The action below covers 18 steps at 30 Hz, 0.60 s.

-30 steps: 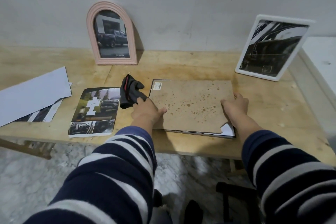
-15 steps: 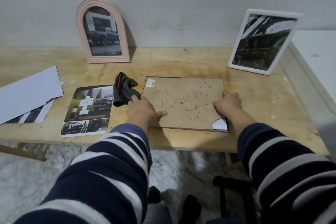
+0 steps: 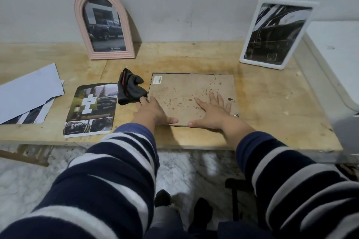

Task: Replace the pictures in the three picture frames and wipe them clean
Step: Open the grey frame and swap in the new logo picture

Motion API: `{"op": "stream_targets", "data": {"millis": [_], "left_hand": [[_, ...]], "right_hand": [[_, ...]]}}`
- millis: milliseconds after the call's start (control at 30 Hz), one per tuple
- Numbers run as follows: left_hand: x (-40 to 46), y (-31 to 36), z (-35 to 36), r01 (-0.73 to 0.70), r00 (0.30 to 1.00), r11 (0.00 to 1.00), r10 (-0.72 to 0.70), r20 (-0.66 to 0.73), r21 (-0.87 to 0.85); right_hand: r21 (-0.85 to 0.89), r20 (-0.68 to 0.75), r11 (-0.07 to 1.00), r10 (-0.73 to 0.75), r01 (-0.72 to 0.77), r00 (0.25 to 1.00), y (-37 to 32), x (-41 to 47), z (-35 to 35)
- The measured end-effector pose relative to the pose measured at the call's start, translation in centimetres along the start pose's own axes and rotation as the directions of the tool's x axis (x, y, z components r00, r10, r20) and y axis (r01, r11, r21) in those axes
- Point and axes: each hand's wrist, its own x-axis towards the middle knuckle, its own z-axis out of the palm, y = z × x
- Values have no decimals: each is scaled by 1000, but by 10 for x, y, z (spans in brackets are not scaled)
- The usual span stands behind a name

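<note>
A picture frame (image 3: 186,87) lies face down on the wooden table (image 3: 272,103), its stained brown backing board up. My left hand (image 3: 153,110) rests at its near left corner, thumb along the front edge. My right hand (image 3: 212,110) lies flat on the board with fingers spread. A black cloth (image 3: 130,89) sits just left of the frame. An arched pink frame (image 3: 104,25) and a white rectangular frame (image 3: 274,33) lean on the wall, both holding dark vehicle pictures.
A printed car picture (image 3: 91,109) lies left of the cloth. Loose white sheets (image 3: 29,91) overlap other prints at the far left. A white surface (image 3: 338,52) borders the table on the right. Marble floor and a dark stool show below the table edge.
My right hand left the frame's right edge and now lies flat on the backing board. The board sits down inside the frame, hiding the white paper corner. My left hand stays at the left.
</note>
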Motion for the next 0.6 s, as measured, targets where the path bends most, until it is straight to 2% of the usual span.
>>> {"op": "stream_targets", "data": {"millis": [267, 600], "left_hand": [[-1, -2, 2, -6, 1000, 999, 5, -15, -32], [1, 1, 5, 2, 998, 1000, -2, -61, -1]], "right_hand": [[-40, 59, 999, 27, -25, 998, -4, 8, -3], [-34, -12, 998, 45, -46, 999, -13, 13, -5]]}}
